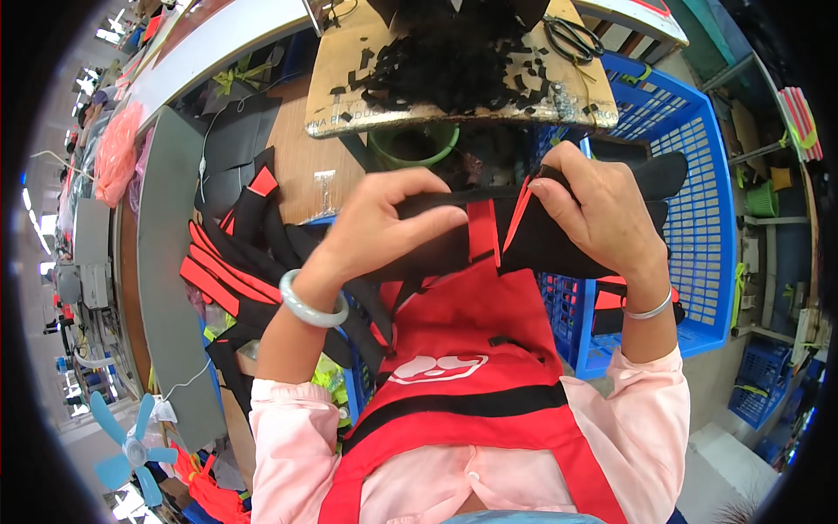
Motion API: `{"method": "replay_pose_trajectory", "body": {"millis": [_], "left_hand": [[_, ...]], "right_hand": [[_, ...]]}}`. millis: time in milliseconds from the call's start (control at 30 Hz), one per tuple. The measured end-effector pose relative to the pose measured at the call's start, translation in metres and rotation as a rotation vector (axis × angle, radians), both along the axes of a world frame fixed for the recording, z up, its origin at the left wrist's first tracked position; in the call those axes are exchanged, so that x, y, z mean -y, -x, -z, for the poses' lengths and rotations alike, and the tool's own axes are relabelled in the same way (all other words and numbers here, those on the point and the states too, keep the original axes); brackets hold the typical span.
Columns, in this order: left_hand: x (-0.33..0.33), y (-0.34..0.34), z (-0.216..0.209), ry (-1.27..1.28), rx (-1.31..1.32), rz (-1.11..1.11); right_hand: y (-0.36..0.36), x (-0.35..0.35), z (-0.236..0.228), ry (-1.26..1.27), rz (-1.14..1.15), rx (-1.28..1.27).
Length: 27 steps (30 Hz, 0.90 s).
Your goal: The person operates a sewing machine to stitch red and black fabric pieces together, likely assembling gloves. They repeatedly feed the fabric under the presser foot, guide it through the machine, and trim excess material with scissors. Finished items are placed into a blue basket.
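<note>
Both my hands hold a black fabric piece (559,240) with bright red strips, stretched across in front of my red apron (476,319). My left hand (384,223) is closed on its left part, thumb along the near side and fingers behind the upper edge. Near the red strip, my right hand (602,205) pinches the upper edge between thumb and fingers. One red strip (482,231) runs down the middle, and another slants up toward my right thumb. Part of the fabric is hidden behind both hands.
Ahead, a wooden board (327,122) carries a heap of black scraps (445,70) and black-handled scissors (573,40). Beneath it sits a green basin (449,144). A blue plastic crate (711,218) stands right; black-and-red fabric pieces (236,271) pile up left. A blue fan (133,450) is lower left.
</note>
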<state>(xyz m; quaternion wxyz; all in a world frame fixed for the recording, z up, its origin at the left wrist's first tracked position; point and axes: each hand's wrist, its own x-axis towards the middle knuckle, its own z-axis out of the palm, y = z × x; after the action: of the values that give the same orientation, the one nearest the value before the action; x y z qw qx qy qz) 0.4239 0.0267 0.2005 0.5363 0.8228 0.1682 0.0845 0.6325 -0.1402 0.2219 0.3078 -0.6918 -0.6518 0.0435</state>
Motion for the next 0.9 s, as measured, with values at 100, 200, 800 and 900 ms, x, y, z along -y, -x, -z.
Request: {"method": "replay_pose_trajectory", "body": {"millis": [100, 200, 800, 900], "left_hand": [[-0.007, -0.013, -0.041, -0.197, 0.096, 0.028], [-0.026, -0.032, -0.053, -0.263, 0.011, 0.194], [-0.126, -0.092, -0.052, -0.224, -0.118, -0.014], [-0.142, -0.101, -0.049, -0.194, -0.144, -0.045]], "right_hand": [[-0.006, -0.015, -0.009, -0.123, 0.004, 0.03], [-0.017, -0.03, -0.01, -0.15, 0.013, 0.102], [-0.06, -0.116, 0.006, -0.239, 0.235, 0.091], [-0.066, -0.129, 0.005, -0.166, 0.275, 0.049]]}}
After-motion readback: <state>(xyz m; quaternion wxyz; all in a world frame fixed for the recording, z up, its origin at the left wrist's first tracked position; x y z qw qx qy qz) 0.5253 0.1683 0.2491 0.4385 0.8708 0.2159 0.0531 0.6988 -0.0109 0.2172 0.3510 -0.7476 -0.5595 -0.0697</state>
